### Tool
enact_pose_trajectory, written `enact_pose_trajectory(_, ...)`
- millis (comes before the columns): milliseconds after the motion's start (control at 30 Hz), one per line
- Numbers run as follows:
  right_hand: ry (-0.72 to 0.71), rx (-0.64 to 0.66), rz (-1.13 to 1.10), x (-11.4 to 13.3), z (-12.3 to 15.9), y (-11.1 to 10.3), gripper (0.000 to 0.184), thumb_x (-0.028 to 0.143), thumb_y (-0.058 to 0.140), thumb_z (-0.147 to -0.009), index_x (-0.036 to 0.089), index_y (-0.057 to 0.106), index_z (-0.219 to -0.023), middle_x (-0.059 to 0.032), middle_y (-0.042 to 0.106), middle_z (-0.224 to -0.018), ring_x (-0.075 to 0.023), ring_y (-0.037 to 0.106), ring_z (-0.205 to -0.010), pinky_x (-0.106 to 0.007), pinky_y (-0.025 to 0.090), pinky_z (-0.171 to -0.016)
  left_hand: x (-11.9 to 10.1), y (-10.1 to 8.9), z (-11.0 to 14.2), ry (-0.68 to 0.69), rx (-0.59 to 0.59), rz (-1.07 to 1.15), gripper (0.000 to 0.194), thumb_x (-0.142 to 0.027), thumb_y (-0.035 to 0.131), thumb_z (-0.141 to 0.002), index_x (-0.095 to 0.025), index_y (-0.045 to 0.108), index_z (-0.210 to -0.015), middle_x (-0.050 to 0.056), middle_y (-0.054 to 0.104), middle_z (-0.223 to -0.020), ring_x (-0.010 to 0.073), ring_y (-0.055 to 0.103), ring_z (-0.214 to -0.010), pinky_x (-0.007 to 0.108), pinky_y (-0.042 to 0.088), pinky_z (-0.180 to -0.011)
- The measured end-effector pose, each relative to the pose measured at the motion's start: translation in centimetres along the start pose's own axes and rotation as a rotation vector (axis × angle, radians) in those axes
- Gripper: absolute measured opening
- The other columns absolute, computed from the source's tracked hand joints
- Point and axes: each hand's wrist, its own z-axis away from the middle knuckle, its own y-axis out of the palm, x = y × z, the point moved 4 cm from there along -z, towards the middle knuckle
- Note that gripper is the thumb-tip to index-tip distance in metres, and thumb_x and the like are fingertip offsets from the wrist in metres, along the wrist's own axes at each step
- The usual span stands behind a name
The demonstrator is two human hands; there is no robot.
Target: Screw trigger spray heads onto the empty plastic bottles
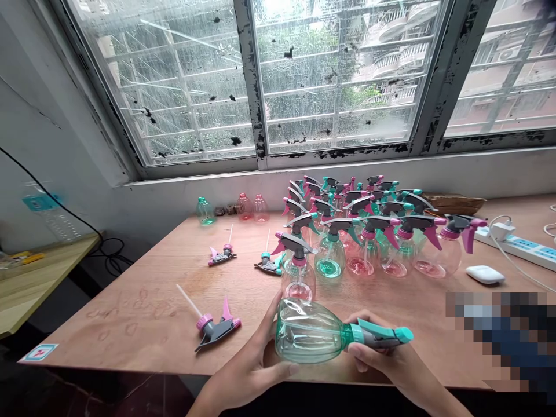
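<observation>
A green, see-through spray bottle (pixel 308 331) lies sideways in the air over the table's front edge, its teal and grey trigger head (pixel 376 334) pointing right. My left hand (pixel 256 362) is closed round the bottle's base end, thumb below and fingers behind. At the neck, my right hand (pixel 384 353) grips the teal collar between thumb and fingers, some of them hidden. Just behind stands a pink spray bottle (pixel 298 281) with a grey and pink head. Left of my hands, a loose pink and grey spray head (pixel 215 327) rests with its white tube up.
Several upright spray bottles (pixel 330 258) crowd the table's back right. Two more loose spray heads, one pink (pixel 223 255) and one teal (pixel 269 263), lie mid-table. Headless bottles (pixel 205 212) stand by the wall. A white case (pixel 485 274) and power strip (pixel 521 246) are at right.
</observation>
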Motion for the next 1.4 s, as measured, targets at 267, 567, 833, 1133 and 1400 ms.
enact_pose_trajectory(267,-0.013,-0.022,0.021,-0.42,-0.02,-0.19,0.023,0.042,0.076,-0.093,0.026,0.063,-0.104,0.0043,0.059,-0.066,-0.0187,0.053,-0.059,-0.025,0.045,-0.058,0.21,-0.11,-0.21,-0.018,-0.004,0.001,0.098,-0.023,0.072,-0.089,-0.033,0.005,-0.16,0.002,0.009,-0.171,0.0295,0.014,-0.156,0.044,0.018,-0.128)
enact_pose_trajectory(567,-0.027,-0.028,0.068,-0.47,0.0,-0.33,0.022,0.041,0.073,-0.094,0.028,0.061,-0.107,0.0054,0.06,-0.065,-0.019,0.055,-0.059,-0.025,0.044,-0.058,-0.04,0.16,-0.17,-0.004,0.014,0.066,0.101,-0.025,0.072,-0.091,-0.037,-0.001,-0.159,0.002,0.013,-0.17,0.0281,0.02,-0.155,0.042,0.024,-0.126)
enact_pose_trajectory(833,-0.024,-0.058,0.092,-0.39,-0.06,-0.33,0.022,0.043,0.074,-0.092,0.027,0.062,-0.102,0.0053,0.061,-0.063,-0.0202,0.057,-0.057,-0.026,0.045,-0.057,-0.09,-0.03,-0.13,-0.002,0.002,-0.006,0.102,-0.029,0.074,-0.088,-0.033,0.002,-0.16,0.004,0.006,-0.171,0.0312,0.009,-0.157,0.046,0.017,-0.128)
enact_pose_trajectory(1133,-0.014,-0.044,0.03,-0.42,0.02,-0.03,0.023,0.045,0.075,-0.092,0.028,0.062,-0.1,0.0053,0.058,-0.064,-0.0191,0.054,-0.057,-0.026,0.043,-0.058,-0.28,0.03,-0.07,0.007,0.007,-0.035,0.099,-0.019,0.067,-0.092,-0.033,-0.004,-0.16,0.006,0.013,-0.17,0.0311,0.022,-0.154,0.046,0.023,-0.126)
enact_pose_trajectory(1400,-0.009,-0.066,0.057,-0.39,0.05,-0.1,0.028,0.049,0.075,-0.09,0.026,0.062,-0.099,0.0047,0.057,-0.062,-0.0205,0.053,-0.057,-0.028,0.044,-0.058,-0.05,-0.01,-0.1,-0.014,0.011,-0.023,0.103,-0.028,0.073,-0.089,-0.032,-0.001,-0.16,0.005,0.004,-0.171,0.0302,0.008,-0.157,0.044,0.015,-0.128)
